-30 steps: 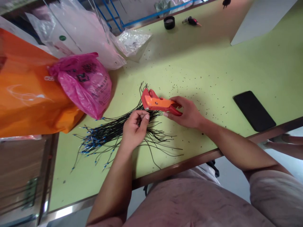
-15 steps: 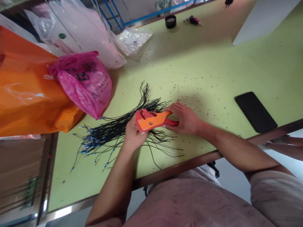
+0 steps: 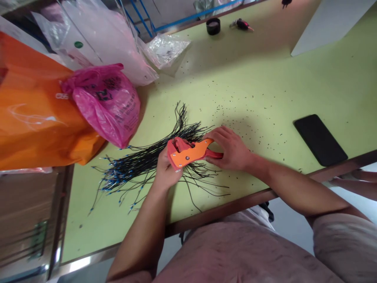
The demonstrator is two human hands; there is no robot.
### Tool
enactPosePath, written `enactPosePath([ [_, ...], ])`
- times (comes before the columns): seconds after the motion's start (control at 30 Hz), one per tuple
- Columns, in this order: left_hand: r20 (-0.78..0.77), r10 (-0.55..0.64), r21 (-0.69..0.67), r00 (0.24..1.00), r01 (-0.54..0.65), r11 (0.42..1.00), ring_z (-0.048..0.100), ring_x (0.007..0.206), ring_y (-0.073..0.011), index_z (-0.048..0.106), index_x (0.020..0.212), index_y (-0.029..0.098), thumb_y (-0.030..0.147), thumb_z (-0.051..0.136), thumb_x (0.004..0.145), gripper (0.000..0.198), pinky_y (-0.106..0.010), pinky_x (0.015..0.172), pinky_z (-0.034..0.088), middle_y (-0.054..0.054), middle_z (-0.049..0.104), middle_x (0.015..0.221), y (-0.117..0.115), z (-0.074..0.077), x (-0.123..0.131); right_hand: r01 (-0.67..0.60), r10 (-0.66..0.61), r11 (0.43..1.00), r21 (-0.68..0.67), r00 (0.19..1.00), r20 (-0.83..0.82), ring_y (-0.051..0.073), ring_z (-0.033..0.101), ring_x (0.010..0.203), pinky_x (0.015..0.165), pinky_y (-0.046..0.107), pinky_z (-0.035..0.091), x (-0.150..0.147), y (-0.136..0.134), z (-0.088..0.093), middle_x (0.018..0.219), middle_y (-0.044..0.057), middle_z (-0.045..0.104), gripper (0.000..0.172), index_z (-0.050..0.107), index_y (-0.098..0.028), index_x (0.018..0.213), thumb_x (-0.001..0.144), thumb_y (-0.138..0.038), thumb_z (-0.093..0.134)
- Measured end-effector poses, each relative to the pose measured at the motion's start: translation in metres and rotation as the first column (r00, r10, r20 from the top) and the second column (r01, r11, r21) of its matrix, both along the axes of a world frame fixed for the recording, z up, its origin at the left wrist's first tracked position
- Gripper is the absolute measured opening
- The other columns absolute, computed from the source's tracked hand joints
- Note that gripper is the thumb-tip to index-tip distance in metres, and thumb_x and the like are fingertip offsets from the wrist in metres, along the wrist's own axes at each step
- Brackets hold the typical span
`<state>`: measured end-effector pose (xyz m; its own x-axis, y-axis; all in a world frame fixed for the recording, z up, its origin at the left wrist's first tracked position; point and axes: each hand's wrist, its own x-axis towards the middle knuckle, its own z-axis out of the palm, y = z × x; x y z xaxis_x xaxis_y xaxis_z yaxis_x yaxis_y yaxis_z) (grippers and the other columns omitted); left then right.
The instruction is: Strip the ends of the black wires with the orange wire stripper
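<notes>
An orange-and-red automatic wire stripper [image 3: 185, 153] lies across my left hand [image 3: 166, 171], and its jaw end covers that hand's fingers. My right hand [image 3: 232, 149] is wrapped around the stripper's red handles. A loose bundle of thin black wires [image 3: 138, 169] with small blue tips fans out on the green table [image 3: 265, 78]. The wires run beneath my left hand and the stripper, and in the earlier view that hand pinches them. Where they meet the jaws is hidden.
A pink plastic bag [image 3: 106, 106] and an orange bag [image 3: 38, 114] stand at the table's left, with clear plastic bags [image 3: 165, 51] behind. A black phone [image 3: 320, 140] lies to the right. Several tiny black bits are scattered over the tabletop.
The stripper has moved left from beside my left hand to lie over it. My right hand has moved with it, and the left hand's fingers are now covered.
</notes>
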<state>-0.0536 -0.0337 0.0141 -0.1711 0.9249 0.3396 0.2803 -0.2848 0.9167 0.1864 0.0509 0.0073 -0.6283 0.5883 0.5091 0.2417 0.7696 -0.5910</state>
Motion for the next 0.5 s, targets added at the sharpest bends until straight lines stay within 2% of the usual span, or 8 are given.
enactPosePath([
  [0.13,-0.029,-0.009,0.001,1.0,0.009,1.0,0.072,0.076,-0.0191,0.074,0.082,0.021,0.062,0.084,0.093,0.044,-0.032,0.075,0.067,-0.005,0.074,0.081,-0.002,0.0,0.003,0.0,0.0,1.0,-0.022,1.0,-0.011,0.031,0.071,0.112,0.1,0.049,0.056,0.0,0.0,0.001,0.124,0.014,0.08,0.044,0.067,-0.023,0.131,0.1,-0.052,0.079],
  [0.3,-0.075,-0.041,0.002,0.996,0.041,0.999,0.066,0.068,-0.0162,0.075,0.086,0.021,0.057,0.083,0.097,0.038,-0.031,0.073,0.066,-0.005,0.075,0.082,-0.006,0.0,0.003,-0.012,0.011,1.0,-0.01,1.0,-0.024,0.031,0.07,0.114,0.101,0.047,0.056,0.001,0.0,0.001,0.124,0.013,0.079,0.044,0.065,-0.023,0.134,0.098,-0.045,0.079],
  [0.4,-0.088,-0.069,0.005,0.994,0.07,0.998,0.074,0.079,-0.0207,0.078,0.094,0.023,0.058,0.082,0.097,0.036,-0.035,0.078,0.069,-0.008,0.081,0.092,-0.008,-0.002,-0.001,-0.008,0.008,1.0,-0.001,1.0,-0.024,0.031,0.07,0.113,0.1,0.046,0.056,0.001,-0.002,0.002,0.124,0.013,0.079,0.044,0.065,-0.023,0.134,0.098,-0.044,0.079],
  [0.5,-0.13,-0.063,-0.066,0.989,0.055,0.996,0.08,0.093,-0.026,0.08,0.105,0.025,0.064,0.083,0.094,0.041,-0.039,0.083,0.07,-0.011,0.083,0.1,-0.011,-0.005,-0.006,0.001,-0.001,1.0,-0.018,1.0,0.003,0.031,0.071,0.111,0.099,0.047,0.056,0.001,-0.003,0.006,0.123,0.013,0.08,0.043,0.067,-0.024,0.133,0.098,-0.047,0.078],
])
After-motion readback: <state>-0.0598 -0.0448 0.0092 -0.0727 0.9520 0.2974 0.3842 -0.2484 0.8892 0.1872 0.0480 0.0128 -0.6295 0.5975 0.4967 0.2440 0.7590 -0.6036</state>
